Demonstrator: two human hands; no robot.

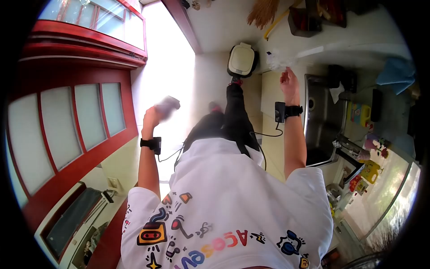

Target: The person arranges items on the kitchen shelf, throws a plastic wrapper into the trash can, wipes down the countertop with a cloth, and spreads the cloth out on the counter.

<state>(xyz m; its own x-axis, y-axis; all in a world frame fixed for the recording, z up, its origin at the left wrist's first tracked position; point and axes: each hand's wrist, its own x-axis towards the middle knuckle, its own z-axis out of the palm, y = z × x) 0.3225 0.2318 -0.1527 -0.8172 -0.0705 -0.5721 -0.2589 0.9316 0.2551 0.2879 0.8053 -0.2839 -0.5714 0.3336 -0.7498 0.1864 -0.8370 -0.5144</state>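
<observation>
My left hand (153, 115) is closed round a dark grey object (168, 107), blurred by motion, held out over the bright floor at the left. On the right, my right hand (289, 83) reaches forward above the counter's near edge, fingers drawn together at a clear, crumpled plastic piece (278, 61). That piece has a small dark blue mark. A steel sink (319, 121) lies just right of my right forearm. Both wrists wear black straps with small boxes and cables.
A lidded cream bin (242, 59) stands on the floor ahead, at my foot. A red-framed door (71, 130) is at the left. Beyond the sink are a yellow bottle (359, 114) and a blue cloth (396, 76). A straw broom (262, 13) hangs at the top.
</observation>
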